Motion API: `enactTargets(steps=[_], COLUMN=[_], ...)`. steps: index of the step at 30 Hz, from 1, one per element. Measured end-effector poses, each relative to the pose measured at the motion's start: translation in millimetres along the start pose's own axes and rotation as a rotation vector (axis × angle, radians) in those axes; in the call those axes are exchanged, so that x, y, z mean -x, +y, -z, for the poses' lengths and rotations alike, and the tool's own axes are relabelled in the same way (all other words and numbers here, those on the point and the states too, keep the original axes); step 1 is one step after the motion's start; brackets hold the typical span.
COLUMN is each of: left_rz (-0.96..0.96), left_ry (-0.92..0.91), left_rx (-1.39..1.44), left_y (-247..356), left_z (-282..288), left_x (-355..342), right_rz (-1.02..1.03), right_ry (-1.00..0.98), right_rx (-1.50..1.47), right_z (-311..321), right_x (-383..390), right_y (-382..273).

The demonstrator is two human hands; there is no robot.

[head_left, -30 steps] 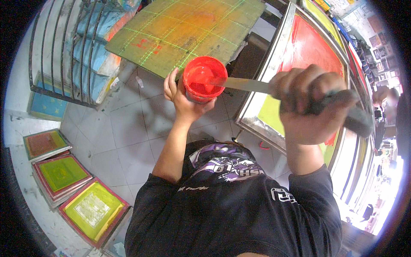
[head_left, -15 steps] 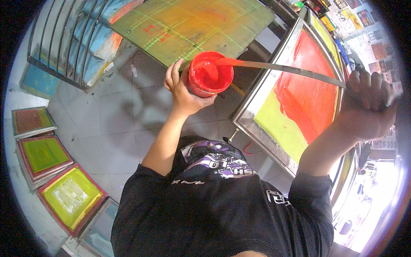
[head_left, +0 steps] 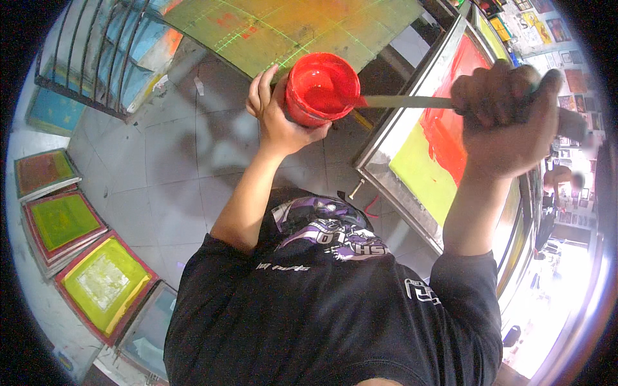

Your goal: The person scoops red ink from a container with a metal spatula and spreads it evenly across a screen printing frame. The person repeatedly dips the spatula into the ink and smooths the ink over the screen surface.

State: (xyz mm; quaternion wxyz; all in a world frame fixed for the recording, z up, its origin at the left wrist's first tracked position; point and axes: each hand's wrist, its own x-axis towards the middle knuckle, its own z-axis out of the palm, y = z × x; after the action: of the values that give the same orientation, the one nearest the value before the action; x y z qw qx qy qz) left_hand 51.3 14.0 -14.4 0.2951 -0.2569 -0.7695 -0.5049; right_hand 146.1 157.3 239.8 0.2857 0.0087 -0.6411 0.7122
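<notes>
Two hands busy: left hand (head_left: 278, 119) cupped tight round the side of a red ink tub (head_left: 320, 89), held up over the grey tiled floor (head_left: 161, 167) just left of the screen frame (head_left: 444, 148); right hand (head_left: 505, 119) fisted on the handle of a long flat spatula (head_left: 402, 101), blade tip dipped in the ink. Probably light but slick with wet ink, so best gripped round the wall, kept level, rim left alone. Stiff blade, safest taken by the handle.

Spatula handle (head_left: 566, 122) blurred and mostly buried in the right hand (head_left: 502, 122). Blade tip lost inside the red tub (head_left: 320, 87). Tub underside covered by the left hand (head_left: 280, 119).
</notes>
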Motion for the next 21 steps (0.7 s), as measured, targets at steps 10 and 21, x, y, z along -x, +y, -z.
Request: enactTargets(steps=[10,21], left_rz=[-0.035,0.003], left_ry=[-0.064,-0.068], left_rx=[-0.093,-0.028], left_y=[5.9,6.8], left_z=[8.5,8.5], left_x=[-3.4,-2.0], right_rz=[0.000,0.003], right_ry=[-0.094,-0.161], right_rx=[-0.007,-0.123], right_z=[4.4,-1.6], right_x=[-9.5,-15.1], right_y=[1.2,-15.6])
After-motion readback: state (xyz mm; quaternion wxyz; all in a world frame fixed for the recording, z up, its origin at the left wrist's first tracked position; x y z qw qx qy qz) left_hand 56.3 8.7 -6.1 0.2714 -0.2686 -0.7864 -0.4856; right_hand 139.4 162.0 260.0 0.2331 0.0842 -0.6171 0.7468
